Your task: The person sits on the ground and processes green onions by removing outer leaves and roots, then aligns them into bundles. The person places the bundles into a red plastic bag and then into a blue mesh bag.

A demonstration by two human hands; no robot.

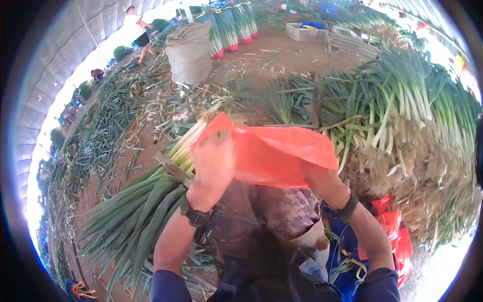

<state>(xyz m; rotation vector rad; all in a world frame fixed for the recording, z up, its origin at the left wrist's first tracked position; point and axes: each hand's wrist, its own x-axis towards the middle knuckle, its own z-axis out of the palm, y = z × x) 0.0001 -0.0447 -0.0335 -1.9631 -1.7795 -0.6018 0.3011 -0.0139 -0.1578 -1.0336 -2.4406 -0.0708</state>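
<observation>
A red plastic bag [271,156] is stretched between my two hands above my knees. My left hand [215,158] is closed on its left end, fingers curled toward the far side. The right end is in my right hand [322,178], whose fingers are partly hidden by the plastic. Close by on the left lies a bundle of long green onions [143,214], white stems pointing away and leaves toward me. A flat bar [173,169] crosses the bundle, and the bag's left corner hides some stems.
A large heap of green onions [402,95], roots hanging, fills the right side. More red bags [395,231] lie by my right forearm. Trimmed leaves [113,110] litter the ground leftward. Farther off stand a woven sack [190,55], packed onion bundles [229,30], a crate [304,33] and a person [136,30].
</observation>
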